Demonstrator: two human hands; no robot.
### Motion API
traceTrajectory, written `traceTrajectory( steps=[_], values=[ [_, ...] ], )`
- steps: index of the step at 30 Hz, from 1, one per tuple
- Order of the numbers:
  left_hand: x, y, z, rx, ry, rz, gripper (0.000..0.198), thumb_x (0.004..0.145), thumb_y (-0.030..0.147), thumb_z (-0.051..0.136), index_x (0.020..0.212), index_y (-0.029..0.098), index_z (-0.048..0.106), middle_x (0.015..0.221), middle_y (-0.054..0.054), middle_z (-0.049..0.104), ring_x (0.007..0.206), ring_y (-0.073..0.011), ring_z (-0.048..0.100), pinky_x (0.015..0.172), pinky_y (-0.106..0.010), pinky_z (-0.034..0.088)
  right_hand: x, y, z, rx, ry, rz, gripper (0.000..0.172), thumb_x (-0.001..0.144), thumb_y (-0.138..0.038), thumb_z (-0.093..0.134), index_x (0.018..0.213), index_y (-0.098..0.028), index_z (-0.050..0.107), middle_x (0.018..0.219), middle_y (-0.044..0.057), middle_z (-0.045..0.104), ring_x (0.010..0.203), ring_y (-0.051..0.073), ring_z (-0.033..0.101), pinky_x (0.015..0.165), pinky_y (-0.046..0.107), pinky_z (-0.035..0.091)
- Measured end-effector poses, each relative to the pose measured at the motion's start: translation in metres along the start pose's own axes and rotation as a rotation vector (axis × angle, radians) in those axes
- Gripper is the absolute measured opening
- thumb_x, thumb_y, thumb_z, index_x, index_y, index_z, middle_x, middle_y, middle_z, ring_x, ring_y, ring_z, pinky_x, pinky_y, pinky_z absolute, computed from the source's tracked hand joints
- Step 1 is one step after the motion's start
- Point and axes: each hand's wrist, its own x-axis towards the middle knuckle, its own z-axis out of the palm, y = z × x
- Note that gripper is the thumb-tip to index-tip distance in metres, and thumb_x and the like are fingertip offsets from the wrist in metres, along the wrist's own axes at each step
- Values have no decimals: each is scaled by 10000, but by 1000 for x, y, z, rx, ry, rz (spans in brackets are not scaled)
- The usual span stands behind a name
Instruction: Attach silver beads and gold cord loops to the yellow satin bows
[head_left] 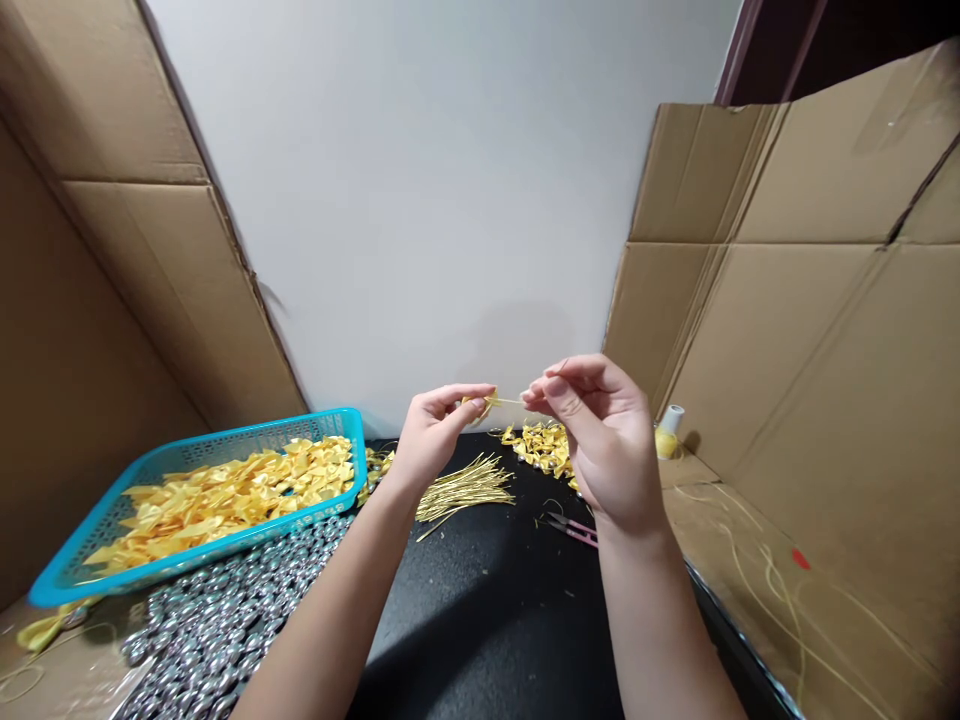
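Note:
Raised over the black work surface, my left hand pinches a small yellow ribbon bow. A thin yellow cord runs from it to my right hand, whose thumb and fingertips are closed on the cord's other end. Below the hands lies a bundle of gold cords. Behind my right hand is a pile of yellow bows with silver beads, partly hidden by that hand. Pink-handled thread snips rest beside my right wrist.
On the left stands a blue basket full of yellow ribbon pieces. Many silver beads spread in front of it. A thread spool stands at the right, near loose yellow thread. Cardboard walls flank both sides.

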Motion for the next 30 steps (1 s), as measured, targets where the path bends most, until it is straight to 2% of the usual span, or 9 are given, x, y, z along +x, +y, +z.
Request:
traceTrajectory(
  steps=[6, 11, 15, 30],
  values=[
    [1, -1, 0, -33, -7, 13, 159, 742, 256, 696, 869, 184, 759, 777, -36, 734, 698, -144, 627, 703, -268, 481, 0, -1, 0, -5, 25, -30, 59, 809, -196, 698, 818, -250, 677, 770, -45, 674, 720, 88, 672, 705, 223, 612],
    [0, 0, 3, -102, 7, 43, 61, 723, 227, 695, 769, 194, 672, 722, 21, 667, 645, -102, 586, 671, -232, 469, 2, -2, -2, 8, 66, -9, 48, 801, -201, 704, 813, -241, 680, 753, -37, 672, 705, 89, 677, 690, 219, 620],
    [1, -1, 2, -134, 18, 52, 72, 716, 223, 687, 733, 187, 627, 712, 23, 643, 640, -100, 572, 673, -237, 466, 0, -7, -1, 16, 83, -40, 62, 791, -192, 707, 804, -242, 673, 756, -38, 672, 704, 95, 681, 687, 234, 629],
    [5, -6, -1, -145, 59, 39, 59, 692, 223, 691, 688, 182, 650, 656, 15, 643, 610, -113, 569, 657, -250, 445, -3, -25, -6, -16, 210, -185, 85, 820, -160, 656, 810, -244, 665, 723, -50, 676, 676, 78, 677, 648, 192, 622]
  ],
)
